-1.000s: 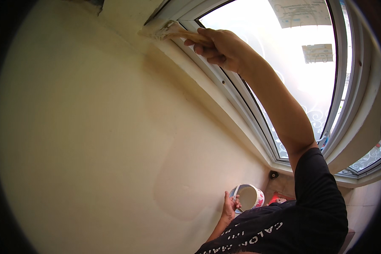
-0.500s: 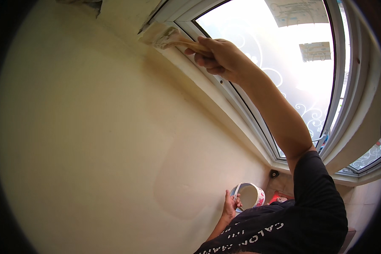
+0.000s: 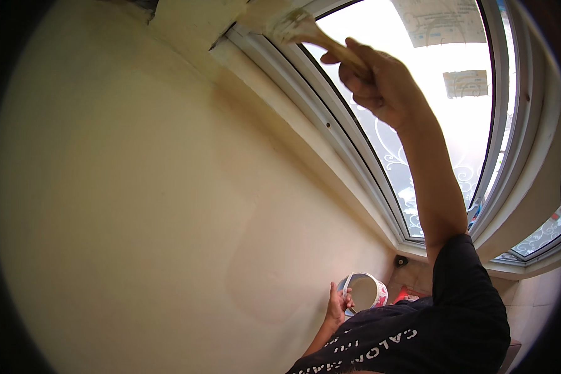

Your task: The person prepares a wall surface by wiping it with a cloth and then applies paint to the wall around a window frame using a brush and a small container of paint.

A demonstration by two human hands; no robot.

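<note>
High up, my right hand [image 3: 380,78] is closed around the wooden handle of a wide paintbrush [image 3: 325,41]. The pale bristle end is smeared by motion and lies at the upper corner of the white window frame [image 3: 265,59]; I cannot tell whether it touches the surface there. Low down beside the wall, my left hand [image 3: 336,304] grips the rim or handle of a round bucket [image 3: 378,292], white with a red pattern. Inside the bucket is a pale, cream-coloured surface.
A cream wall [image 3: 137,187] fills the left side, with a darker damp-looking patch. The bright window pane [image 3: 411,81] has scroll patterns and stuck-on labels. A small dark round object [image 3: 401,262] and something red [image 3: 407,293] are near the tiled floor.
My right hand has moved up and to the right with the paintbrush, its bristles leaving the wall edge beside the frame. My left hand and the bucket have barely shifted.
</note>
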